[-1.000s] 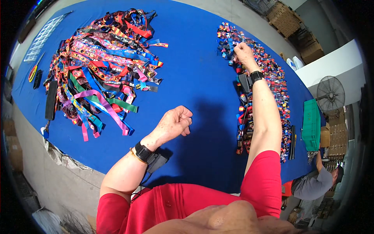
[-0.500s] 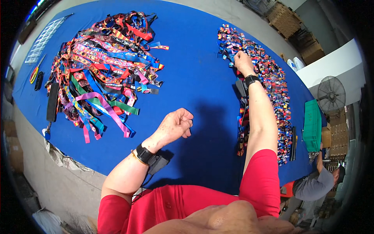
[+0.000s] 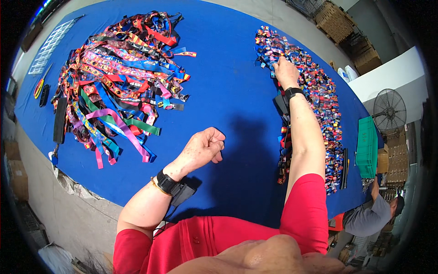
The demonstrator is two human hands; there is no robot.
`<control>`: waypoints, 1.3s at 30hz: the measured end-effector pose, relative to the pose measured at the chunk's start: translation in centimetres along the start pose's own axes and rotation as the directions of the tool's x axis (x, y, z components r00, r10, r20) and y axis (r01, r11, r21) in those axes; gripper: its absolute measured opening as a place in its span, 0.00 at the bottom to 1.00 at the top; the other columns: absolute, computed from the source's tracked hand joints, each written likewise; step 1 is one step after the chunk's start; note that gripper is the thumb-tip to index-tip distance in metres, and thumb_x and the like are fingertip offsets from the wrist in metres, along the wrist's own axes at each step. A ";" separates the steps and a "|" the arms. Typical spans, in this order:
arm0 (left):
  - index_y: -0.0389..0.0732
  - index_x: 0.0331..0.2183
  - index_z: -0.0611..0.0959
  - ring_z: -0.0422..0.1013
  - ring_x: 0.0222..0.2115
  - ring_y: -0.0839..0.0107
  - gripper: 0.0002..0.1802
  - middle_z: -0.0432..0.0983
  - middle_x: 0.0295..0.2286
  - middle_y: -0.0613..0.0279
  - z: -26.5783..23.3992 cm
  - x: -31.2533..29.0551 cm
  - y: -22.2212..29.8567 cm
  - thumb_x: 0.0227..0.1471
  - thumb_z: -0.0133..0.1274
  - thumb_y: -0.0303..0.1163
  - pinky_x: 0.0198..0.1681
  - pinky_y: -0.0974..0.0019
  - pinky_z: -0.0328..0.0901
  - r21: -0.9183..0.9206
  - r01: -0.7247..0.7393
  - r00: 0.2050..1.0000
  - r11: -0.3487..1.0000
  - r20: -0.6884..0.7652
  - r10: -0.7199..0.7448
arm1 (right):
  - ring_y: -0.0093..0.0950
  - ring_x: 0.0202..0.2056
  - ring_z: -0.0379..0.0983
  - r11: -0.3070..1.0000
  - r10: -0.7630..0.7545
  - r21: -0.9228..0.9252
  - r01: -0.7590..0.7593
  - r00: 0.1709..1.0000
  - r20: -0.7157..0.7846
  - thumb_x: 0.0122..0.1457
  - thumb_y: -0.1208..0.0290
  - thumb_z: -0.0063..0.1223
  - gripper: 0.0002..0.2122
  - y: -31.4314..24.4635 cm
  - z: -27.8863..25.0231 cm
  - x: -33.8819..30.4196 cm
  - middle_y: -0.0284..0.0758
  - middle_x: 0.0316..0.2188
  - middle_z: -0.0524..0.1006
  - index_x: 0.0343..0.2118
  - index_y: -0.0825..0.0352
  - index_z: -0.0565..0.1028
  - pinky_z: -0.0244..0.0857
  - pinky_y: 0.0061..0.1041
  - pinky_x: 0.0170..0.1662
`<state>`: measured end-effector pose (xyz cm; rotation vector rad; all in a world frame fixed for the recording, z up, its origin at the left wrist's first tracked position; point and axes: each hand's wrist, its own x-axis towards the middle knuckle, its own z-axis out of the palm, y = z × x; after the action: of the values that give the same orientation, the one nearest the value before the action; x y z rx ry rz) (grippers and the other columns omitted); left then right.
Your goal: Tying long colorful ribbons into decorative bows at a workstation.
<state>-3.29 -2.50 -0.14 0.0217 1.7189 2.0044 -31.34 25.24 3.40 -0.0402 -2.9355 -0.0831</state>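
Over the bare blue cloth in the middle, my left hand (image 3: pixel 207 145) hovers with its fingers curled in, and nothing shows in it. My right hand (image 3: pixel 286 73) is at the left edge of a long bank of small, tightly packed multicoloured strap bundles (image 3: pixel 321 102), near its far end. Its fingers are closed and pointed down at the bundles; whatever they pinch is hidden beneath them. On the left lies a big heap of loose printed lanyards (image 3: pixel 114 68), with purple, green and pink strap ends trailing toward me.
The blue cloth (image 3: pixel 228 50) covers the table. At its left are a white wire grid (image 3: pixel 52 43), yellow-and-red-handled scissors (image 3: pixel 39 88) and a black strap (image 3: pixel 59 121). A green crate (image 3: pixel 366 147), a fan (image 3: pixel 389 109) and a person in grey (image 3: pixel 369 218) are at the right.
My right hand stays at the strap bundles, its fingers turned slightly. My left hand keeps nearly the same curled pose. The view has shifted a little.
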 end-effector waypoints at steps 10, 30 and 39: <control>0.34 0.42 0.73 0.75 0.24 0.77 0.08 0.74 0.29 0.64 0.0 0.2 -0.4 0.60 0.47 0.25 0.29 0.71 0.72 -0.001 0.004 1.000 1.000 0.017 -0.004 | 0.45 0.40 0.78 0.995 -0.002 -0.096 -0.003 0.998 -0.056 0.59 0.53 0.54 0.19 0.3 0.6 0.0 0.47 0.35 0.80 0.40 0.67 0.75 0.71 0.44 0.43; 0.31 0.37 0.74 0.76 0.22 0.72 0.08 0.76 0.25 0.59 -0.3 0.9 -1.3 0.57 0.48 0.26 0.24 0.71 0.71 -0.013 -0.126 0.991 0.992 0.045 0.127 | 0.48 0.36 0.77 0.955 -0.295 0.062 0.291 0.951 0.090 0.58 0.57 0.51 0.15 -3.8 -7.0 -10.9 0.48 0.29 0.80 0.31 0.66 0.78 0.70 0.45 0.40; 0.29 0.39 0.74 0.76 0.22 0.71 0.10 0.76 0.26 0.58 -0.7 1.0 -1.5 0.55 0.47 0.24 0.26 0.69 0.72 0.049 -0.161 0.985 0.986 0.068 0.158 | 0.49 0.31 0.77 0.859 -0.509 0.296 0.419 0.764 0.396 0.56 0.60 0.57 0.13 -6.5 -10.5 -27.3 0.47 0.24 0.78 0.30 0.67 0.76 0.69 0.46 0.35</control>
<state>-3.88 -2.69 -1.95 0.2463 1.7797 2.0460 -2.71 17.55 7.75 0.8230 -3.3305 0.1608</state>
